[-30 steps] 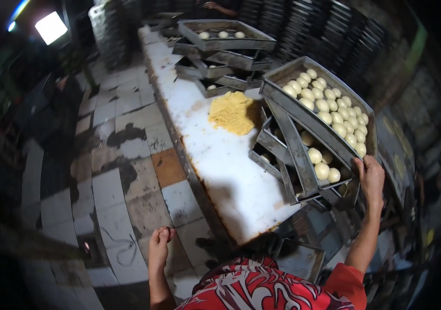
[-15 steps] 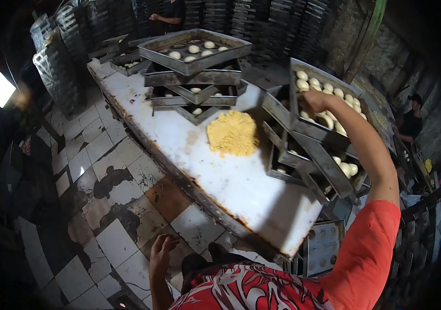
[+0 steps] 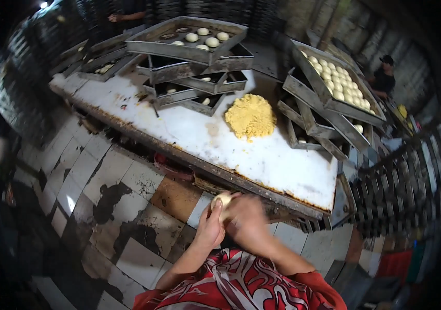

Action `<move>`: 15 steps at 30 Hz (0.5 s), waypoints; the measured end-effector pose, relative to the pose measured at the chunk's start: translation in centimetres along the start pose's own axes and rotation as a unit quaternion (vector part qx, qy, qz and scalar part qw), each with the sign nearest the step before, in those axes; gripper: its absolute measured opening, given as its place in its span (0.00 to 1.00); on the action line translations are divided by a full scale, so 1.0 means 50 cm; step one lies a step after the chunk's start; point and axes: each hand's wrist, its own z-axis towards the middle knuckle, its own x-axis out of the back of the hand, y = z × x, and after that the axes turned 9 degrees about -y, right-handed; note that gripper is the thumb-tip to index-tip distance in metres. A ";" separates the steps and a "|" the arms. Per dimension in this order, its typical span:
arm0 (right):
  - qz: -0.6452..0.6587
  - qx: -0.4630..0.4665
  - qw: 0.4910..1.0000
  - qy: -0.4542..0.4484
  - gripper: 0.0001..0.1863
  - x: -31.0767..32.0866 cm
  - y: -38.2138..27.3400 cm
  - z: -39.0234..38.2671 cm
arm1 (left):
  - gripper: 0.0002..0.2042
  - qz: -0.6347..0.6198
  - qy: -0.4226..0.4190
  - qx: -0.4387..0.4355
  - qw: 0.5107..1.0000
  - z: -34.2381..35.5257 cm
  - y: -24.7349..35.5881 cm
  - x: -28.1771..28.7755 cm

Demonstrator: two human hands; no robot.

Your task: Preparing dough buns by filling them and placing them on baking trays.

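A pale dough ball sits in my left hand, whose fingers and thumb close around it in front of my body. Pressed close against the ball is my right hand; its fingers are smeared by motion, so their shape does not show. On the white tabletop beyond lies a crumbly yellow mound. To its right, a metal tray full of dough balls tops a crooked stack of trays. Left of the mound, another stack carries a top tray with several dough balls in it.
The worn table edge runs just past my hands. Cracked tiles cover the floor. More trays rest at the table's far left. Stacked metal racks stand at right. One person is at far right, another person's arm at far left.
My right hand has left the right-hand tray and come back to my body. My left hand has risen toward it and now holds a dough ball. The view has shifted.
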 end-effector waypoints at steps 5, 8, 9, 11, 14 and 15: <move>0.297 -0.117 0.946 0.055 0.09 -0.045 -0.032 0.025 | 0.16 0.087 0.126 -0.021 0.988 -0.008 -0.020 0.117; 0.385 -0.210 0.876 0.201 0.09 -0.109 0.092 0.169 | 0.17 0.043 0.039 -0.052 0.997 0.030 -0.042 0.058; 0.480 -0.267 0.811 0.200 0.09 -0.102 0.164 0.212 | 0.19 -0.042 0.008 -0.021 0.999 0.069 -0.006 0.046; 0.210 -0.262 0.903 0.268 0.09 -0.139 0.327 0.256 | 0.20 -0.020 -0.024 -0.013 0.999 0.133 0.030 0.071; -0.085 -0.220 0.921 0.310 0.10 -0.152 0.490 0.325 | 0.17 0.062 0.054 0.046 0.996 0.172 0.038 0.130; -0.128 -0.190 0.931 0.284 0.11 -0.144 0.501 0.340 | 0.16 0.102 0.090 0.075 0.988 0.163 0.026 0.159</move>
